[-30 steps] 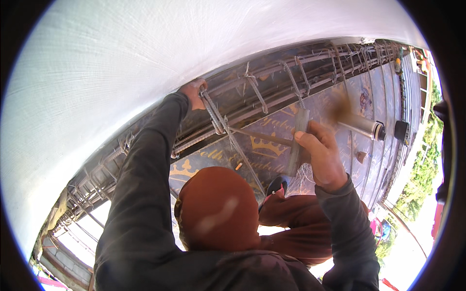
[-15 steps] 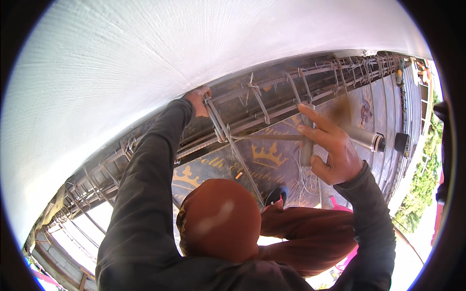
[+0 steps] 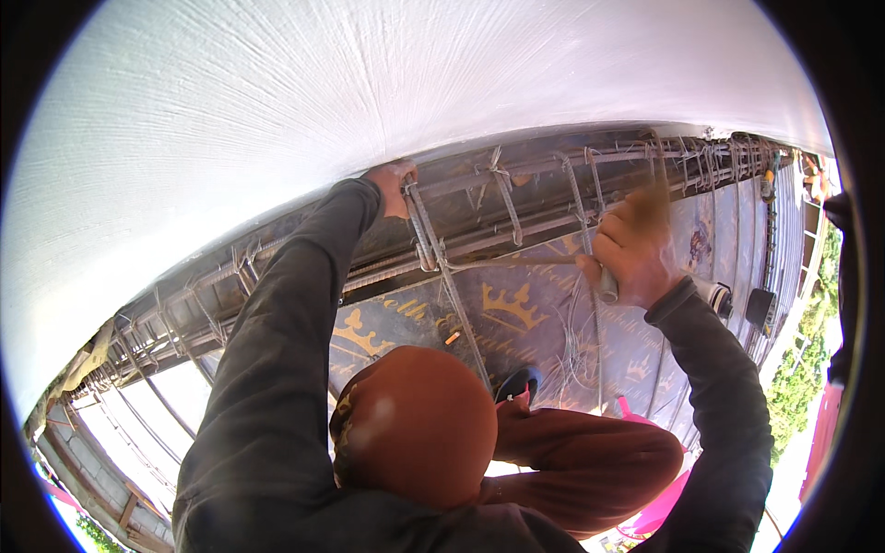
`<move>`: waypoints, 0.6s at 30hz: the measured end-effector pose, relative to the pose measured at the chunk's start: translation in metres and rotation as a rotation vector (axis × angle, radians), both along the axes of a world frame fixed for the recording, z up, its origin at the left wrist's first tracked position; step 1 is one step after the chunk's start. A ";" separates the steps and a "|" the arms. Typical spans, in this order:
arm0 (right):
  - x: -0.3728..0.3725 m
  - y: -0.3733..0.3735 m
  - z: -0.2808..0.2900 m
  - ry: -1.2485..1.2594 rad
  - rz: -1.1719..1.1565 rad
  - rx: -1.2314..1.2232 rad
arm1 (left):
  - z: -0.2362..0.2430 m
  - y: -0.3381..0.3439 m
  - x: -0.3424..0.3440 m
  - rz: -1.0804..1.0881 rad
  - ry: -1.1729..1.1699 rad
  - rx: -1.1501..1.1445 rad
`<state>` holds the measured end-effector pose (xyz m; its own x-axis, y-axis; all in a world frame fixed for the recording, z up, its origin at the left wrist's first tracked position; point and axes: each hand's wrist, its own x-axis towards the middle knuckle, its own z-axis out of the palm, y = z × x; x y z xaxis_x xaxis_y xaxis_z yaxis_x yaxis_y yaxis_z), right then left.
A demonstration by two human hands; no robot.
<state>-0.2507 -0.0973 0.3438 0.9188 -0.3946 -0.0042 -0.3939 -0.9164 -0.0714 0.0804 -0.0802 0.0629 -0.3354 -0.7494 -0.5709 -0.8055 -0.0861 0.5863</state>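
Two bare hands show in the head view, both by the long steel cage [image 3: 506, 205]. The left hand [image 3: 391, 187] is at the cage's far edge, next to the white wall [image 3: 277, 120], which runs along the far side of the cage. It looks curled round the top of the bent bar [image 3: 420, 221], with some fingers hidden, and it has stayed there through all the pictures. The bent bar goes across the cage, from its far edge to its near edge. The right hand [image 3: 636, 247] is at the near edge of the cage, farther right. A second ago it held the tool handle [image 3: 607, 285] with finger and thumb; half a second ago its fingers were spread out. Now they are bent in round the handle, and just the low end pokes out. I think that means the hand has a firm hold again, so the tool can be pushed or pulled. The tool's thin rod [image 3: 525, 261] runs left along the cage's near side to the low end of the bent bar; I cannot tell if it hooks on. Dark printed sheet [image 3: 553, 343] spreads out from the cage's near side, with loose thin wires [image 3: 573, 346] over it.
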 end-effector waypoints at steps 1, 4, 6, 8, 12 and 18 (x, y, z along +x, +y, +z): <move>0.000 0.004 -0.002 -0.012 -0.033 0.011 | -0.001 0.002 -0.001 -0.001 0.004 -0.031; -0.004 0.029 0.007 0.059 -0.219 0.068 | -0.007 -0.002 -0.009 -0.005 0.005 -0.009; -0.006 0.054 0.008 0.100 -0.312 0.120 | -0.011 -0.002 -0.009 0.011 0.006 0.000; -0.004 0.081 0.003 0.107 -0.364 0.192 | -0.003 0.005 0.003 0.015 -0.018 -0.039; 0.008 0.107 0.011 0.138 -0.398 0.301 | -0.001 0.004 0.004 0.019 -0.021 -0.024; -0.001 0.091 0.002 0.061 -0.308 0.730 | -0.008 0.000 -0.005 0.026 0.047 -0.065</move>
<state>-0.2513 -0.0064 0.3454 0.7588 -0.5088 -0.4067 -0.6445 -0.4958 -0.5821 0.0758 -0.0801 0.0547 -0.3405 -0.7934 -0.5046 -0.7751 -0.0669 0.6282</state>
